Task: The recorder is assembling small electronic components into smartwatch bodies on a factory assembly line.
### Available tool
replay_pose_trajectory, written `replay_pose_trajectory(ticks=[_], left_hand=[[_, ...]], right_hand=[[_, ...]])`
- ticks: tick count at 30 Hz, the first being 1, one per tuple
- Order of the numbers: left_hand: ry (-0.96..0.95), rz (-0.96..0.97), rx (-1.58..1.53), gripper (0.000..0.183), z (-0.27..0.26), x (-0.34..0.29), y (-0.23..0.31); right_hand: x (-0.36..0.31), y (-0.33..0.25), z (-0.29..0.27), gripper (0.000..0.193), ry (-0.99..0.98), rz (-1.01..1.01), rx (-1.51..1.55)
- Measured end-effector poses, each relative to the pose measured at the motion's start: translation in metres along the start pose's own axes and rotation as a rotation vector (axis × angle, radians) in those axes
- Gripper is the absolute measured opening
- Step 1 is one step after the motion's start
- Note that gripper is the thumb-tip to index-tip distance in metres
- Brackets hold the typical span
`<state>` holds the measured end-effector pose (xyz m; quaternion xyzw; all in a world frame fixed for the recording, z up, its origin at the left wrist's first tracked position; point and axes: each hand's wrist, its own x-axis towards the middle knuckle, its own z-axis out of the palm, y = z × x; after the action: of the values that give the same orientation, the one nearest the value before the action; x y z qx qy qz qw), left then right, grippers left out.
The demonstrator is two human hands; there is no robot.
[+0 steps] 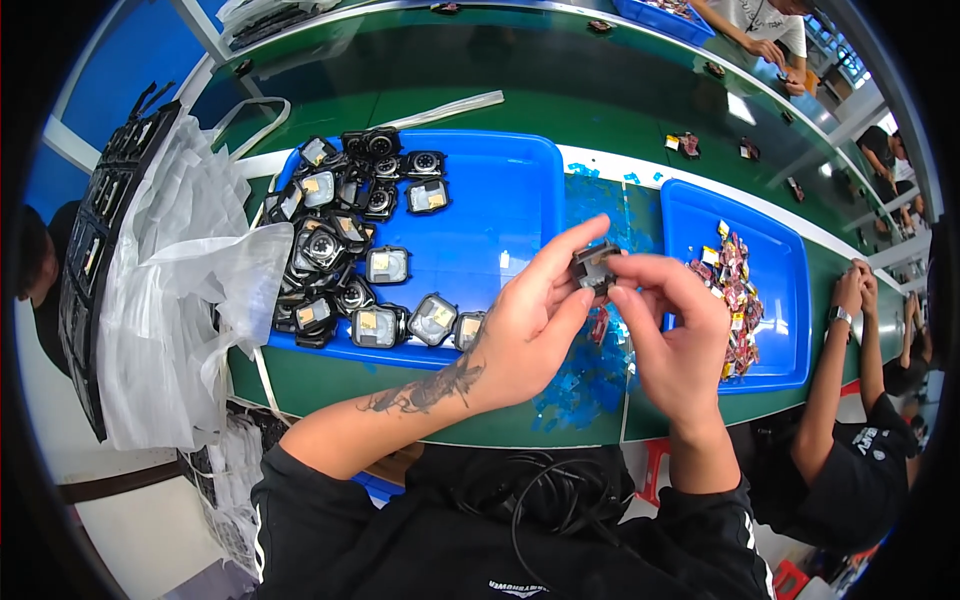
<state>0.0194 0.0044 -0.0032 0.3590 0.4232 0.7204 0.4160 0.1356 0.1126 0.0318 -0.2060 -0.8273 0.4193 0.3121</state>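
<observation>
Above the table, between the two blue trays, I hold a black watch case (595,268) with a greyish inside. My left hand (530,325) grips its left side with thumb and fingers. The thumb and fingertips of my right hand (675,325) pinch its right edge. To the left, a large blue tray (500,190) holds many similar watch cases (322,250), piled at its left side, some with clear backs. On the right, a smaller blue tray (785,290) contains a heap of small reddish-brown parts (738,300) with yellow and white tabs.
Small blue film scraps (575,400) litter the green table between the trays. Black trays wrapped in white plastic sheeting (170,260) stand at far left. Beyond runs a green conveyor (560,80) with scattered small parts. Co-workers sit at right and far right; one's forearms (835,340) rest nearby.
</observation>
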Motion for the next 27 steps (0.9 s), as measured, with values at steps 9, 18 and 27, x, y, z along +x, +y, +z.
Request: replay_pose_trajectory(ticks=[9, 18, 27], left_hand=[[-0.078, -0.079, -0.046, 0.047, -0.0044, 0.0024, 0.0009], [-0.114, -0.100, -0.037, 0.047, -0.0051, 0.0013, -0.0002], [-0.107, -0.087, 0.077, 0.045, -0.0043, -0.0006, -0.0032]], right_hand=[[0.0025, -0.0033, -0.0005, 0.012, 0.033, -0.092, -0.161], [0.0027, -0.0047, 0.0003, 0.012, 0.001, -0.025, -0.102], [0.0072, -0.0064, -0.0050, 0.009, -0.040, -0.020, -0.131]])
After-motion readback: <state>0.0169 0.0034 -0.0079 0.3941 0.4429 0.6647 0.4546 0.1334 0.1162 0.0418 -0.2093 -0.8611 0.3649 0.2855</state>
